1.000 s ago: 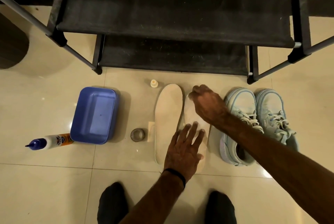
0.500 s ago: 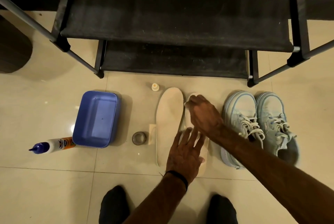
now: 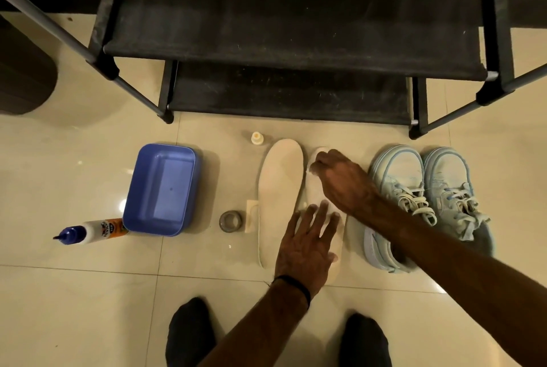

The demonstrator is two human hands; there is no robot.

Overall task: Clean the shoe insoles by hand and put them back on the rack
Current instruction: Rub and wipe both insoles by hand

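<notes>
I see the blue plastic tub (image 3: 161, 189) holding nothing visible. Two flat cream insoles (image 3: 281, 189) lie on the tiled floor (image 3: 74, 292) before the black rack (image 3: 296, 26). My left hand (image 3: 307, 245) presses flat, fingers straight, on the right one; my right hand (image 3: 340, 177) curls at its toe, what it holds unclear.
</notes>
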